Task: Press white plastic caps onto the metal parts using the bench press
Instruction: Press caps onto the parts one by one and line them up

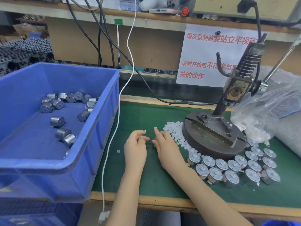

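Blue bin [48, 167] at 9 o'clock, bare metal parts [57, 121] left. Bench press [211, 137] at 3, unloaded. Capped parts [234, 165] at 4, roughly twenty done. White caps [175, 128] centre. Left hand [135, 149], right hand [167, 149] curled, can't tell on what.

Green-topped wooden workbench [143, 115], brown backboard [154, 46] with a white red-lettered notice [203, 54], cluttered wooden shelf [97, 12] above.

Even, soft light; bowed edges
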